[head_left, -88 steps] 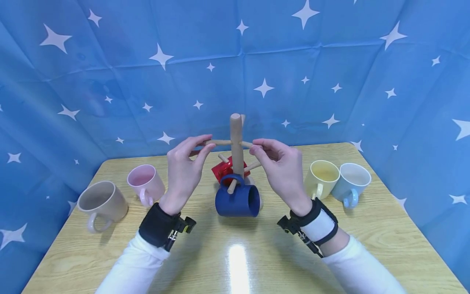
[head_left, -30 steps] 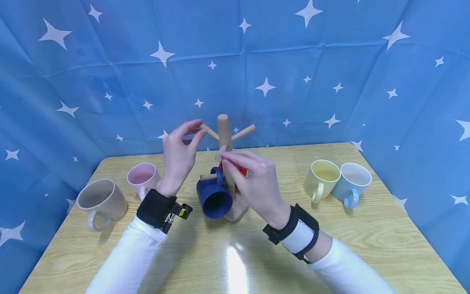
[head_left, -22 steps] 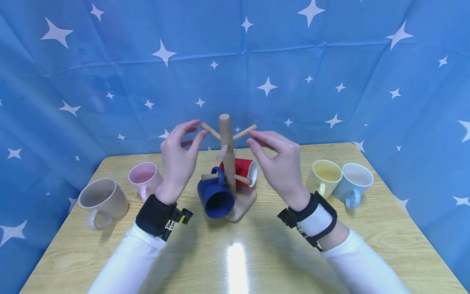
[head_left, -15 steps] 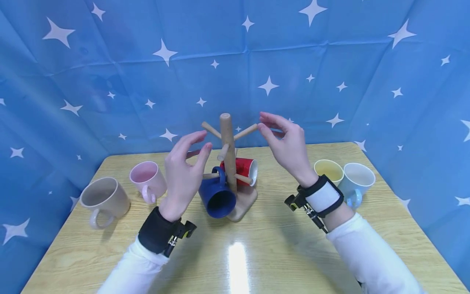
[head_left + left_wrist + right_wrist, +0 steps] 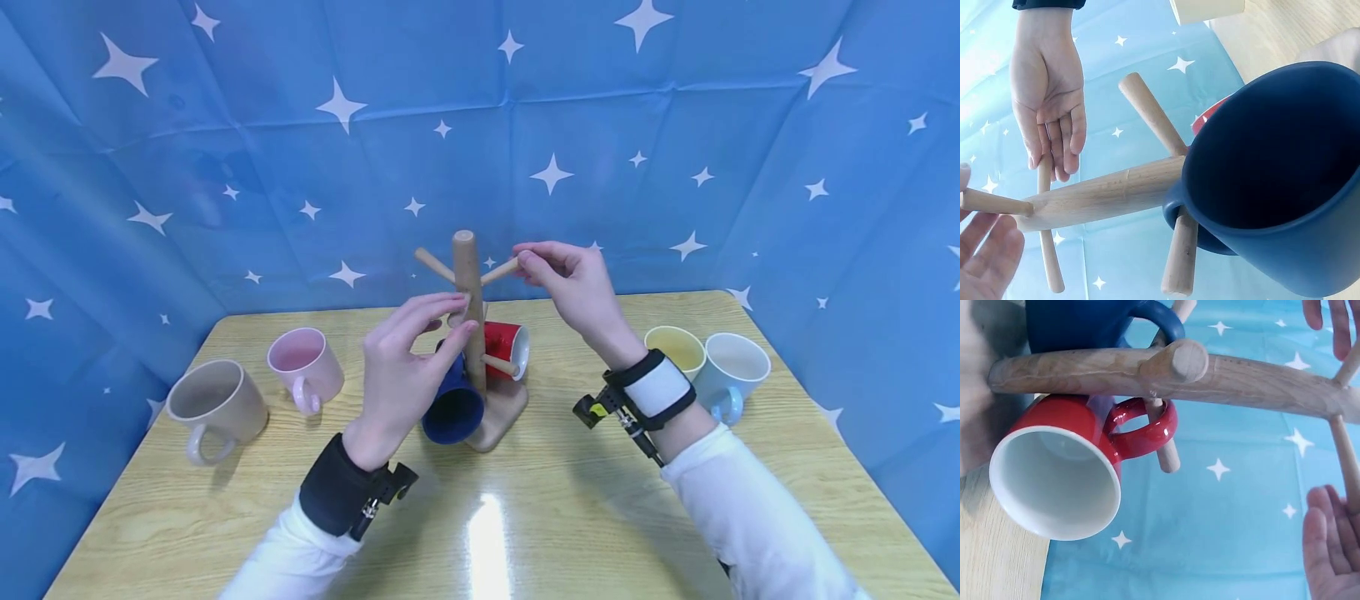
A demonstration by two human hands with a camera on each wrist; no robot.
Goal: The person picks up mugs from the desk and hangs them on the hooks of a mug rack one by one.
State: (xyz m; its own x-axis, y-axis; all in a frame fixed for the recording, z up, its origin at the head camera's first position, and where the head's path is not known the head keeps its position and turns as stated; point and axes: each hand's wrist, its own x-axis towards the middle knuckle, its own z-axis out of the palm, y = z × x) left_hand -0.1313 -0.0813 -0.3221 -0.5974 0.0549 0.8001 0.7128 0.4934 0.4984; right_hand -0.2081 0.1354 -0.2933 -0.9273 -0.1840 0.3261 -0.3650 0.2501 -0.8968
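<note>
A wooden mug tree (image 5: 467, 292) stands mid-table, several pegs projecting from its post. My right hand (image 5: 581, 287) pinches the end of its upper right peg (image 5: 501, 271). Around the upper front peg (image 5: 997, 203), my left hand (image 5: 405, 371) has its thumb on one side and its relaxed fingers on the other. A dark blue mug (image 5: 1272, 156) hangs by its handle from a lower peg (image 5: 1180, 262); in the head view the left hand partly covers it. Behind the post, a red mug (image 5: 1054, 469) with a white inside hangs from another lower peg (image 5: 1166, 453).
On the table's left stand a grey-beige mug (image 5: 225, 408) and a pink mug (image 5: 318, 367). To the right, a yellow mug (image 5: 675, 346) and a light blue mug (image 5: 731, 375) stand together, partly behind the right wrist. A blue star-patterned curtain (image 5: 420, 150) hangs behind the wooden table (image 5: 562, 517).
The mug tree has turned, bringing the blue mug to the left and the red mug into view. My left hand left the upper left peg for the front one; my right hand changed pegs.
</note>
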